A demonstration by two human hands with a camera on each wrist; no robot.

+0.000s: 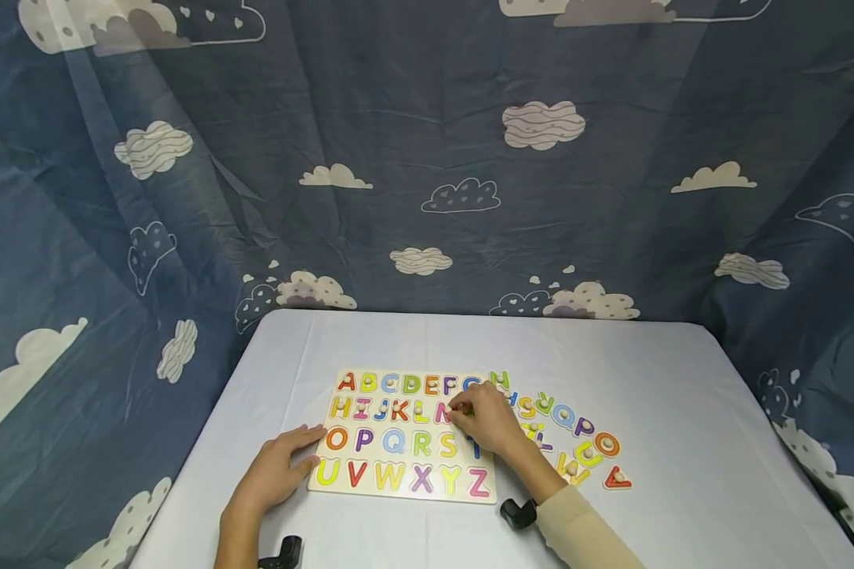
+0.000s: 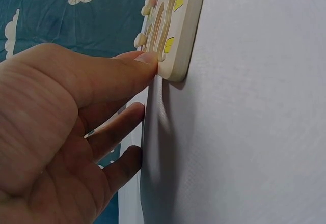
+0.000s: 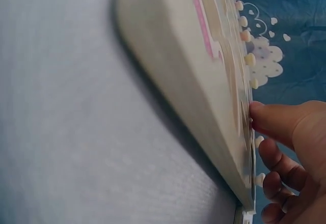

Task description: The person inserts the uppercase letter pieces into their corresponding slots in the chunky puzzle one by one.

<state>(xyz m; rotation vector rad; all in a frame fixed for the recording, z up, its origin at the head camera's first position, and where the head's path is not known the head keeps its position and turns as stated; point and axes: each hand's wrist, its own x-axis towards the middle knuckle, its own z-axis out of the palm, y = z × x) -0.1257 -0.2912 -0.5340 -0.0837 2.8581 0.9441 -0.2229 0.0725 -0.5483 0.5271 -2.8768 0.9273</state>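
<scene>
A wooden alphabet puzzle board (image 1: 398,496) lies on the table. Letter pieces with round knobs, such as the red K (image 1: 399,410) and the yellow L (image 1: 418,411), sit in its upper two rows. My right hand (image 1: 489,416) reaches over the board's right part, its thumb and fingers pinching the pink letter M (image 1: 441,412) at its slot in the second row; the hand partly covers it. My left hand (image 1: 273,468) rests at the board's left edge, fingers extended. In the left wrist view the thumb (image 2: 145,61) touches the board's corner (image 2: 175,71).
Loose knobbed letters lie right of the board, among them an orange O (image 1: 606,444), a purple P (image 1: 583,427), a blue Q (image 1: 563,416) and a red V (image 1: 617,478). A white cloth covers the table (image 1: 683,395). A dark cloud-patterned curtain (image 1: 398,237) hangs behind.
</scene>
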